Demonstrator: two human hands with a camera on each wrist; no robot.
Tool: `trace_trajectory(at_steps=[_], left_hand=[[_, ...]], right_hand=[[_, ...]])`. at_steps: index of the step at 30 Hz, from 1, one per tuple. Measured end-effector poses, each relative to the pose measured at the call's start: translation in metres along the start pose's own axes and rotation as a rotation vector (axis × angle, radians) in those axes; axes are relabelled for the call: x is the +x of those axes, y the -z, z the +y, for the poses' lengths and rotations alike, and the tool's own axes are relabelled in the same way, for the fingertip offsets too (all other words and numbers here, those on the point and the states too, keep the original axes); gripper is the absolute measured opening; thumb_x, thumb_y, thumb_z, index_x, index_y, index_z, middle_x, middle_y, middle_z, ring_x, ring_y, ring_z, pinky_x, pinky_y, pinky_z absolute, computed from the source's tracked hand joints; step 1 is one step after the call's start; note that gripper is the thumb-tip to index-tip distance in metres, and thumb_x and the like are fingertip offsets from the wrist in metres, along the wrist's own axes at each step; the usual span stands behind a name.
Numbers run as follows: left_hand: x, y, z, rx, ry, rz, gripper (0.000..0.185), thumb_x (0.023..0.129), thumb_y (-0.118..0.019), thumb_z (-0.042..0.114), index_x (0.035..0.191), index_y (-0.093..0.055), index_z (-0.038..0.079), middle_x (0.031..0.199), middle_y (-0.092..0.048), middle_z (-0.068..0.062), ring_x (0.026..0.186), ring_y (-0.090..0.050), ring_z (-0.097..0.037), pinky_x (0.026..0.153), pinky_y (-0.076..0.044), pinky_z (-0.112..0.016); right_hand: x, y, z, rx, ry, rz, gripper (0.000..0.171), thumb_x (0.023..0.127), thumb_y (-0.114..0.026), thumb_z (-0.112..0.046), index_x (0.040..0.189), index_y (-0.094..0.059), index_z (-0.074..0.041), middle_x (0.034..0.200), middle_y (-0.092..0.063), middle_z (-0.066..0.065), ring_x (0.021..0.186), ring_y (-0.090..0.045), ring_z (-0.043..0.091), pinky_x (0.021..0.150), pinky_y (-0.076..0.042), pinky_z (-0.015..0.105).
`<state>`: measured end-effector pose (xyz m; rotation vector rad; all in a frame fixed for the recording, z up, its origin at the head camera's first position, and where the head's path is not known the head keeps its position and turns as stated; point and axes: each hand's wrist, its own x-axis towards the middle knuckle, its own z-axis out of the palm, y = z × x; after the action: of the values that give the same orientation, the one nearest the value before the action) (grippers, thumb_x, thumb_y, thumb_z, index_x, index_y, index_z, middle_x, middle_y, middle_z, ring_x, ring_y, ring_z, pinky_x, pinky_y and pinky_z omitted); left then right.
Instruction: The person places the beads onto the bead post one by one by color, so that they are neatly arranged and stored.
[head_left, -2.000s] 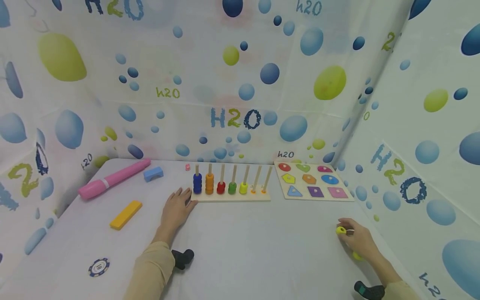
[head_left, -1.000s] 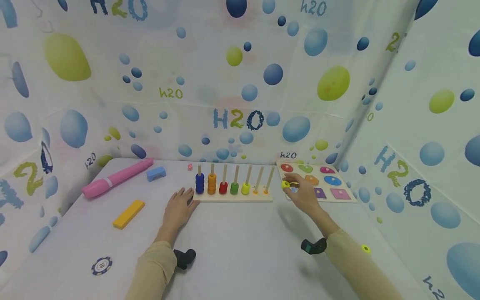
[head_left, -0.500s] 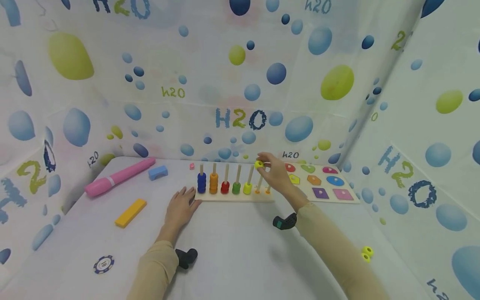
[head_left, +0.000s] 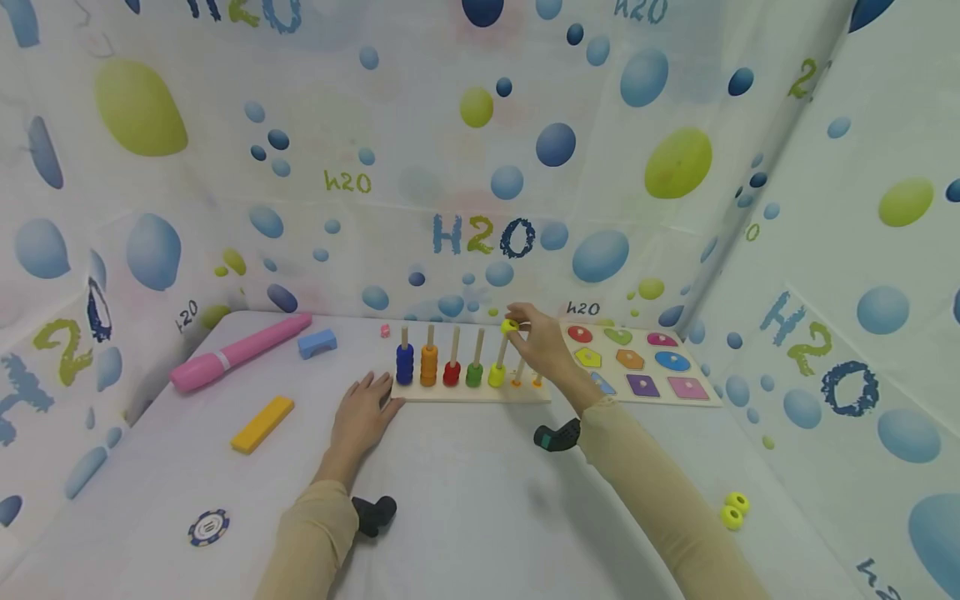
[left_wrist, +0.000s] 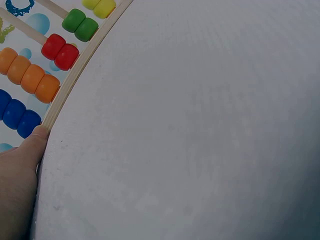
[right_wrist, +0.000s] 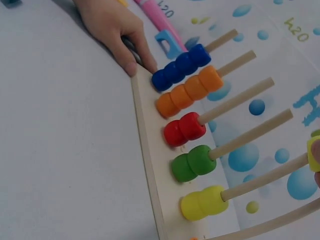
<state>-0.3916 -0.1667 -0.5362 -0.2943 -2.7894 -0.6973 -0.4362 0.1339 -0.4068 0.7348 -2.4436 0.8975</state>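
Note:
A wooden peg stacker (head_left: pixel 472 397) stands at the back of the table, with blue, orange, red, green and yellow beads on its pegs. My left hand (head_left: pixel 363 423) rests at its left end, fingers extended, the thumb touching the front corner of the base. Between thumb and fingers my right hand (head_left: pixel 543 346) pinches a yellow bead (head_left: pixel 509 327) at the top of the peg that carries yellow beads (right_wrist: pixel 204 203). The right wrist view catches only part of that bead and the fingertips at its right edge. Two loose yellow beads (head_left: pixel 732 517) lie together at the right.
Behind the right hand lies a shape puzzle board (head_left: pixel 656 379). On the left are a pink marker-shaped object (head_left: pixel 240 354), a blue block (head_left: pixel 317 343), a yellow block (head_left: pixel 262 424) and a poker chip (head_left: pixel 208 527). A small pink object (head_left: pixel 385 331) sits near the back edge.
My right hand has carried the yellow bead from the table's right side leftward and up to the top of the yellow peg. The left hand has stayed at the stacker's end.

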Motion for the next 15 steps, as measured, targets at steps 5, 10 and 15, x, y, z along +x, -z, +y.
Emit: trace_trajectory(at_steps=[5,10,15], left_hand=[[0.0005,-0.001,-0.0002,-0.006,0.004,-0.001,0.057,0.095,-0.054,0.038,0.136,-0.048,-0.001,0.14,-0.046,-0.017,0.136,-0.028,-0.038,0.114,-0.016,-0.049],[0.0011,-0.0014,-0.0002,-0.006,0.004,-0.003,0.056,0.095,-0.054,0.038,0.136,-0.047,-0.001,0.14,-0.046,-0.017,0.136,-0.028,-0.038,0.114,-0.015,-0.049],[0.0012,-0.0005,-0.0006,-0.005,0.003,-0.006,0.056,0.095,-0.054,0.037,0.136,-0.047,-0.001,0.14,-0.046,-0.017,0.136,-0.028,-0.039,0.114,-0.015,-0.049]], right_hand=[[-0.0012,0.0007,-0.001,-0.026,-0.026,-0.002,0.039,0.088,-0.065,-0.002,0.125,-0.052,-0.003,0.115,-0.063,0.011,0.106,-0.06,0.019,0.091,-0.05,0.026],[-0.0026,0.0021,-0.0017,-0.026,-0.027,0.017,0.038,0.088,-0.066,-0.004,0.124,-0.053,-0.003,0.113,-0.064,0.011,0.104,-0.061,0.022,0.091,-0.05,0.027],[-0.0065,0.0037,-0.0014,0.011,0.006,0.068,0.036,0.087,-0.064,0.001,0.121,-0.055,-0.003,0.111,-0.064,0.01,0.103,-0.061,0.022,0.09,-0.051,0.027]])
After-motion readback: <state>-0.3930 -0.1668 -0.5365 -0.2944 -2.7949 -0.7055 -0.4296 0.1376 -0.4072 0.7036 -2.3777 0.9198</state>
